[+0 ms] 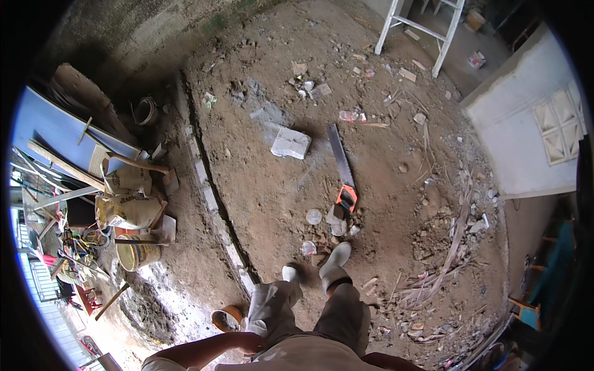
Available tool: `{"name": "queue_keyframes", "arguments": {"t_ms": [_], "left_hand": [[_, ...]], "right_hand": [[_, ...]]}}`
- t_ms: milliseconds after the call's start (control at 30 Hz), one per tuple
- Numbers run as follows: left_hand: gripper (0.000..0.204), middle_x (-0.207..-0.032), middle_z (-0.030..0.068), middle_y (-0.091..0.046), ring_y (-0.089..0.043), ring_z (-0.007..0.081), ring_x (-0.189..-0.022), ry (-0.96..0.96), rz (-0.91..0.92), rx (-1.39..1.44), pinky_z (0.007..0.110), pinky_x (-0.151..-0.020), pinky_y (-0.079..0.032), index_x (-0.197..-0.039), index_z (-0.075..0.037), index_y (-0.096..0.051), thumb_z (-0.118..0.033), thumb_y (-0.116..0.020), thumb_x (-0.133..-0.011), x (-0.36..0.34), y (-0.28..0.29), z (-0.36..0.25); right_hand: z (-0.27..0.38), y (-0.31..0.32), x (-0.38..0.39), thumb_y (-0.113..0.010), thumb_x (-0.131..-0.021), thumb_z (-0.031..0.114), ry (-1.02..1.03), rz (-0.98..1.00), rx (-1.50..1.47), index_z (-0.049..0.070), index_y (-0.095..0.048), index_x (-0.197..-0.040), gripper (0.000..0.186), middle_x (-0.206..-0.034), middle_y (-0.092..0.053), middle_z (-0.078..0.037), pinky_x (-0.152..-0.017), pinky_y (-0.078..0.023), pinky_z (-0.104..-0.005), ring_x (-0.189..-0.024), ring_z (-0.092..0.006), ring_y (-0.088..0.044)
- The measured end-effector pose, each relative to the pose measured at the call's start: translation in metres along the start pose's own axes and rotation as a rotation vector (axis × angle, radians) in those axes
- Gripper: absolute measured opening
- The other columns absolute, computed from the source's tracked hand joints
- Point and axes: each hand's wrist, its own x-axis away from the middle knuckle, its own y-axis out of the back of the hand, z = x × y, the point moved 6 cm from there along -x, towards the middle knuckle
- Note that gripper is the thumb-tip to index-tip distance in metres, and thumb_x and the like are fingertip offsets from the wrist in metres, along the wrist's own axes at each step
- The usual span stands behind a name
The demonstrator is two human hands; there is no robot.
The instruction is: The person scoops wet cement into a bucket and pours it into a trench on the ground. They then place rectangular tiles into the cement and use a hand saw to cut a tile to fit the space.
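Note:
My left hand [250, 342] hangs beside my left hip, against the grey trousers [272, 312]. Its fingers are too small and shaded to make out. An orange bucket [226, 319] appears just beyond that hand; I cannot tell whether they touch. Only a bit of my right arm shows at the lower edge, and the right hand is out of sight. Ahead of my white boots [336, 261], a handsaw [341, 159] with an orange handle lies on the dirt. To its left rests a pale block [291, 143]. Stones [337, 222] and a clear plastic cup [309, 248] lie near the boots.
A narrow trench edged with bricks [213, 201] runs along my left. Past it stand a yellowish bucket [137, 253], sacks [133, 210], boards and a patch of wet mortar [145, 306]. Rubble and dry stalks [455, 247] line the right; a white ladder [421, 31] stands far off.

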Motion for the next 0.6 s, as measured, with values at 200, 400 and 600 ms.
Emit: {"name": "queue_keyframes", "arguments": {"t_ms": [200,400,600], "left_hand": [[0.038,-0.095,0.0118,-0.069,-0.067,0.0246,-0.092,0.075,-0.323,0.352,0.039,-0.082,-0.054,-0.109,-0.006,-0.065,-0.042,-0.063,-0.096,-0.036,0.191,-0.032],[0.072,-0.132,0.0190,-0.055,-0.053,0.0334,-0.126,0.019,-0.888,-0.128,0.045,-0.108,-0.043,-0.145,-0.013,-0.046,-0.041,-0.076,-0.086,-0.103,0.423,0.084],[0.109,-0.158,0.0226,-0.031,-0.031,0.0418,-0.145,0.397,-1.137,-0.079,0.051,-0.116,-0.035,-0.159,-0.026,-0.019,-0.041,-0.086,-0.075,-0.146,0.668,0.230]], "right_hand": [[-0.010,0.053,-0.071,-0.067,-0.088,0.027,0.023,0.061,0.001,0.010,-0.068,-0.108,0.026,-0.097,-0.070,-0.018,-0.080,-0.053,-0.0423,-0.091,-0.0309,-0.069],[-0.015,0.093,-0.106,-0.066,-0.090,0.025,0.117,0.124,0.008,0.010,-0.069,-0.105,0.022,-0.094,-0.070,-0.018,-0.078,-0.053,-0.0427,-0.089,-0.0311,-0.069],[0.007,0.187,-0.163,-0.065,-0.090,0.024,0.161,-0.155,0.063,0.010,-0.067,-0.101,0.018,-0.090,-0.069,-0.016,-0.075,-0.052,-0.0446,-0.085,-0.0319,-0.068]]}}
